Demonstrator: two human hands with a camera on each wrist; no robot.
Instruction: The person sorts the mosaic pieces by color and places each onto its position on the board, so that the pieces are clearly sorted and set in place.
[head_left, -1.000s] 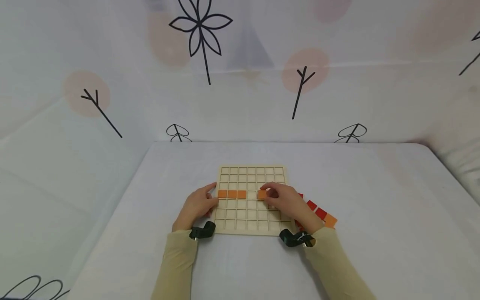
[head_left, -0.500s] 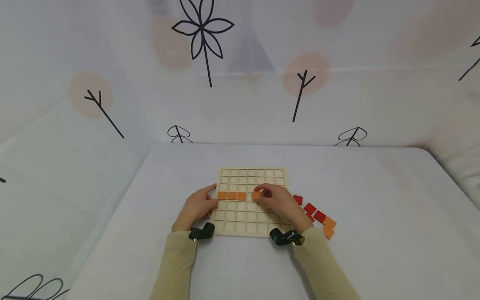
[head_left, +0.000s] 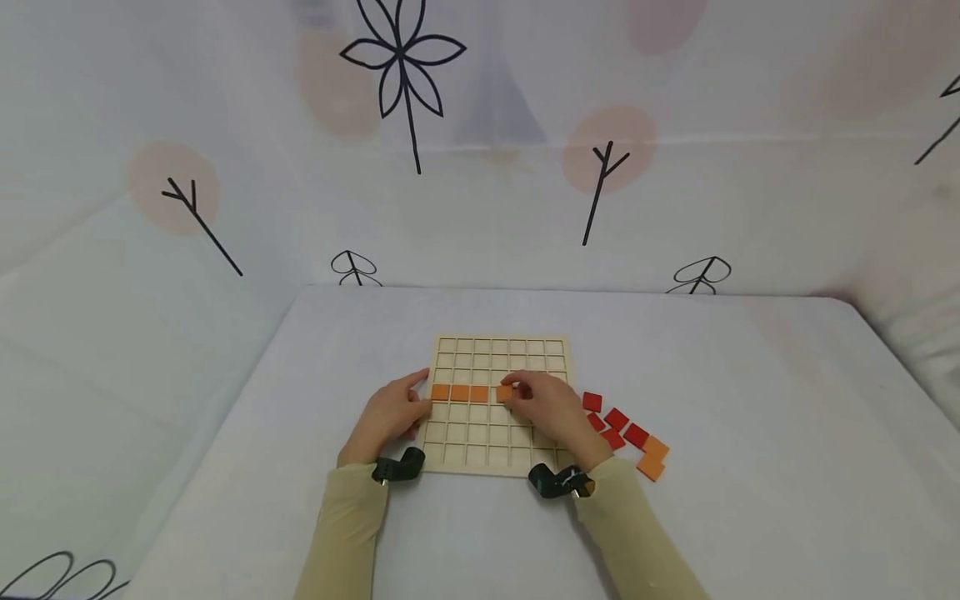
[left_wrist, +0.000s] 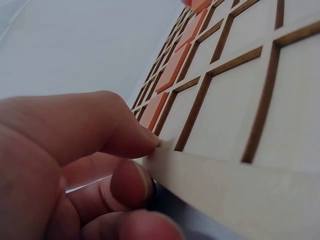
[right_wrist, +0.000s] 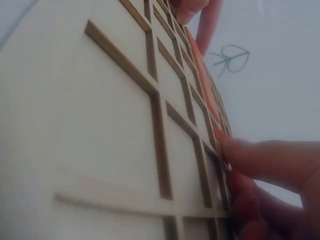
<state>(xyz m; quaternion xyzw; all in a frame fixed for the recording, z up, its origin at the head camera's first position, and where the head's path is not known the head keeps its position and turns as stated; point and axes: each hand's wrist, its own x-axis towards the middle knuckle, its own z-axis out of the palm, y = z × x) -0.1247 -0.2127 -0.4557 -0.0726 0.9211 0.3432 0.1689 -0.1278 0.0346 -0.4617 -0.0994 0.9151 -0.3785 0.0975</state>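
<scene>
A pale wooden grid board [head_left: 477, 434] lies on the table, with a row of orange square tiles [head_left: 460, 393] running in from its left edge. My right hand [head_left: 551, 407] pinches another orange tile [head_left: 504, 393] between thumb and fingertips, just right of that row; it overlaps the fourth cell in the head view. At the board's left edge rests my left hand [head_left: 386, 417], its thumb and index finger spread apart along the rim. The left wrist view shows the thumb [left_wrist: 125, 132] touching the rim, the other fingers bent loosely below it.
Several red tiles [head_left: 616, 418] lie scattered right of the board, beside my right forearm. Two more orange tiles [head_left: 650, 467] lie at the near end of this group. A white cloth with line drawings [head_left: 480, 208] hangs behind the table [head_left: 765, 467].
My right hand has moved left across the board with its orange tile, up close to the row. More loose tiles now show at right. My left hand keeps its place at the edge.
</scene>
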